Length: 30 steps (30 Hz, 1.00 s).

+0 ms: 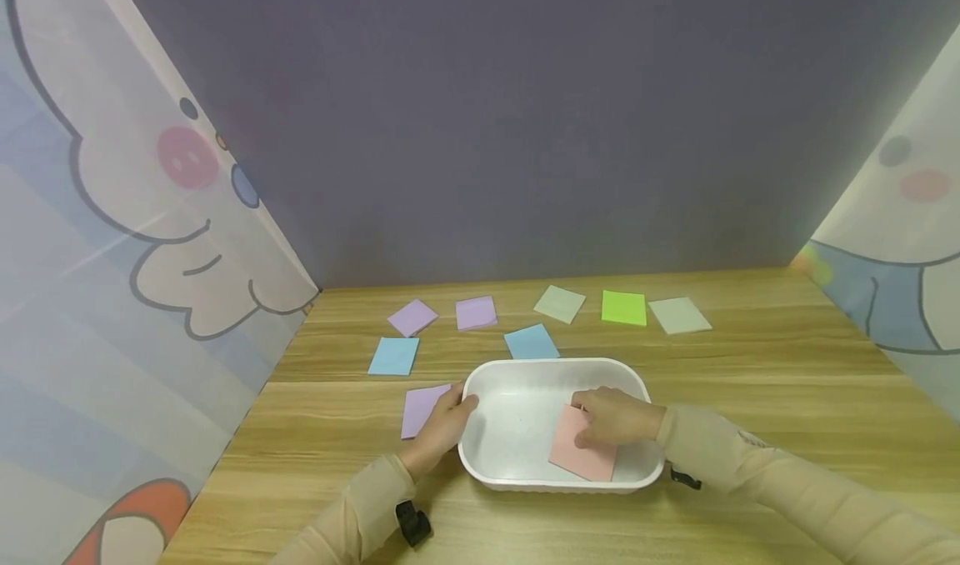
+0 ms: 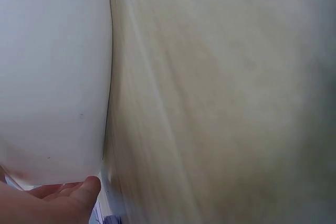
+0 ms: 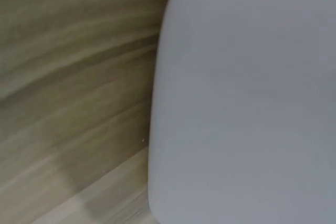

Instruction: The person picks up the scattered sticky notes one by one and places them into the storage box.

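A white plastic basin (image 1: 517, 432) with rounded corners stands on the wooden table. My left hand (image 1: 442, 423) grips its left end, thumb over the rim and fingers along the outer wall; in the left wrist view the fingers (image 2: 79, 195) lie against the basin's outside. Inside the basin, my right hand (image 1: 617, 417) pinches a pink sticky note pad (image 1: 581, 452) by its upper right part, close over the bottom. The right wrist view shows only the basin's outer wall (image 3: 241, 98) beside the table, with the hand out of sight.
Purple pads (image 1: 476, 313), blue pads (image 1: 393, 356), pale green pads (image 1: 679, 315) and a bright green pad (image 1: 624, 307) lie behind and left of the basin. One purple pad (image 1: 420, 408) lies partly beneath the left hand. A dark grey panel (image 1: 555, 132) stands along the table's back.
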### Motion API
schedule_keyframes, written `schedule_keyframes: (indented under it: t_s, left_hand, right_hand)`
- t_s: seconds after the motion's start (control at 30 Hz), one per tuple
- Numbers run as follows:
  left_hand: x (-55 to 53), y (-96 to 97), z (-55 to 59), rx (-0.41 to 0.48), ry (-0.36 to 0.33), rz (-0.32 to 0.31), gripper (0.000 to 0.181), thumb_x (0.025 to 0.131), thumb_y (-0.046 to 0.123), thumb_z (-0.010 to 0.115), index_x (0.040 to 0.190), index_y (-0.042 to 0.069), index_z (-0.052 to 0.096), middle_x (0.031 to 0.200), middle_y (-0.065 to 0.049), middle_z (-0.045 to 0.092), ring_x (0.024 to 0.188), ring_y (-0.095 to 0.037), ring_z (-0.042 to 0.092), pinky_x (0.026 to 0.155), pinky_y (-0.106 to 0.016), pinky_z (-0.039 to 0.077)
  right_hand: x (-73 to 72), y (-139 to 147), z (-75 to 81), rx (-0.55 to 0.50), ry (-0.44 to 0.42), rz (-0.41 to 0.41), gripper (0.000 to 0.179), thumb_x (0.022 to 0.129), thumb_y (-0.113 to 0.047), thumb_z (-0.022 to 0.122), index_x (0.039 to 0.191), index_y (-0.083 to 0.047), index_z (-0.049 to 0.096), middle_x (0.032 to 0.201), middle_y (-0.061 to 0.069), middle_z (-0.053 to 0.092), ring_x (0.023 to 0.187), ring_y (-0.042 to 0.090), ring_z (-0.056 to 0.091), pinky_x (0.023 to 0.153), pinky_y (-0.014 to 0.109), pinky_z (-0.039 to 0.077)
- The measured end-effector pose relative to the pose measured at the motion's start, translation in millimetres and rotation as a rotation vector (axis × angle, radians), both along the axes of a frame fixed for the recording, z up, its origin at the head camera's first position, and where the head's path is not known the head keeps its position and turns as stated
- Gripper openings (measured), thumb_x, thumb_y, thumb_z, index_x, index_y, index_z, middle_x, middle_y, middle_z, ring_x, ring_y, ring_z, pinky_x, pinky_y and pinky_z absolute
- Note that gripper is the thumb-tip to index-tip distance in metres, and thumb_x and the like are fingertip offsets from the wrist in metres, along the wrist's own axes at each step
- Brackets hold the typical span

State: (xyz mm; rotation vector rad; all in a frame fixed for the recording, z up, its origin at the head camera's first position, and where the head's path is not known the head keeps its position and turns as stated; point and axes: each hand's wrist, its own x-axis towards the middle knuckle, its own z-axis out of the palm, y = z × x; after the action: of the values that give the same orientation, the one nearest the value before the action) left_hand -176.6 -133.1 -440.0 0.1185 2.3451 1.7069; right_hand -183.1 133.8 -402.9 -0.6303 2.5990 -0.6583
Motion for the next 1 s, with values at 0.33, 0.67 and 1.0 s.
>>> schedule_keyframes:
  t_s: [0.33,0.67,1.0]
  left_hand:
    - [-0.9,0.8,0.3,-0.009,0.007,0.004,0.049,0.099,0.022,0.035,0.142,-0.001,0.028,0.138,-0.024,0.039,0.115,-0.034,0.052,0.086,-0.040,0.052]
    - [-0.7,1.2,0.3,-0.009,0.002,0.013,0.049,0.099,0.021,0.035,0.142,0.000,0.028,0.140,-0.024,0.038,0.116,-0.035,0.050,0.088,-0.041,0.051]
    - [0.0,3.1,0.0,-0.037,0.007,0.034,0.048,0.098,0.021,0.036,0.141,0.000,0.031,0.140,-0.023,0.038,0.120,-0.035,0.047,0.092,-0.043,0.048]
  right_hand:
    - [-0.6,-0.4,-1.9,0.018,0.034,-0.012,0.029,0.073,-0.018,0.072,0.096,-0.006,0.060,0.071,-0.002,0.050,0.067,0.015,0.046,0.060,0.028,0.039]
    - [-1.7,2.9,0.4,-0.004,0.087,0.013,0.021,0.073,-0.018,0.071,0.087,-0.007,0.059,0.072,-0.002,0.048,0.069,0.012,0.043,0.061,0.024,0.037]
    - [-3.3,5.7,1.6,-0.012,0.118,0.024,0.029,0.073,-0.019,0.072,0.095,-0.004,0.061,0.082,0.001,0.055,0.071,0.013,0.046,0.067,0.029,0.044]
